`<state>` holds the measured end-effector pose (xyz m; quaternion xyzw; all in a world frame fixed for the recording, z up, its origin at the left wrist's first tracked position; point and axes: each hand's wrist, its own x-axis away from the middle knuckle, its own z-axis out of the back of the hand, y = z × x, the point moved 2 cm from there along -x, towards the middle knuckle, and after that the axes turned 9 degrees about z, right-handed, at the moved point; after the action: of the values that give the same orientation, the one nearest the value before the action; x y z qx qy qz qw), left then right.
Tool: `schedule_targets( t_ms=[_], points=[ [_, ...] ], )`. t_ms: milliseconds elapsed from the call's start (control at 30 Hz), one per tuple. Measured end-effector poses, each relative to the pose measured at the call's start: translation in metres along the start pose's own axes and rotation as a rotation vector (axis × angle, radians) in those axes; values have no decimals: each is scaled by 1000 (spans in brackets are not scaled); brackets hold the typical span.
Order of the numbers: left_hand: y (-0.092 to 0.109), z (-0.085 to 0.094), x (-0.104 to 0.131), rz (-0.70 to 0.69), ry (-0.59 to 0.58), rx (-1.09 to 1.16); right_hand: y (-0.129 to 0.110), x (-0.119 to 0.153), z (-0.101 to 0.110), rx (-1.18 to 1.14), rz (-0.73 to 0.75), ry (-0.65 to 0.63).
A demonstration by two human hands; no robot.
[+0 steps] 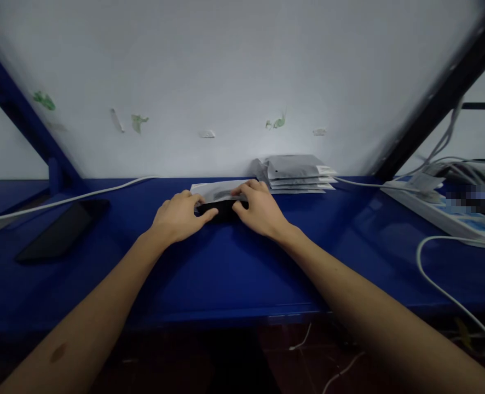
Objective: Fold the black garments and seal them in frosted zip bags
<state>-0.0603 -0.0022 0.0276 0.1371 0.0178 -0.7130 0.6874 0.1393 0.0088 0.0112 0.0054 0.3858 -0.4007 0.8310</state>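
A flat plastic mailing bag [220,191], pale with a printed patch on top and a black near edge, sits between my hands at the back of the blue table. My left hand [180,216] grips its left end, thumb along the black edge and fingers over the top. On its right end my right hand [261,208] is closed the same way, with the thumb at the near edge. What lies inside the bag is hidden. Just behind and right of my right hand stands a stack of grey mailing bags [295,167] with white labels sticking out.
A black phone-like slab [64,230] lies on the blue table [226,273] to the left, beside a white cable [78,196]. At the right are a white box-like tray [443,210] and tangled cables [464,169]. A white wall [226,82] rises behind, between slanted frame posts.
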Motion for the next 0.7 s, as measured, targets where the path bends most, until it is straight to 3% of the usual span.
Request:
schedule_targets(
  t_ms=[267, 533, 700],
  points=[
    [0, -6, -4, -5, -2, 11, 8, 3, -6, 37, -67, -182],
    [2, -9, -5, -18, 116, 59, 8, 3, -8, 14, -43, -206],
    [0, -9, -4, -58, 111, 73, 11, 2, -9, 41, -45, -185]
  ],
)
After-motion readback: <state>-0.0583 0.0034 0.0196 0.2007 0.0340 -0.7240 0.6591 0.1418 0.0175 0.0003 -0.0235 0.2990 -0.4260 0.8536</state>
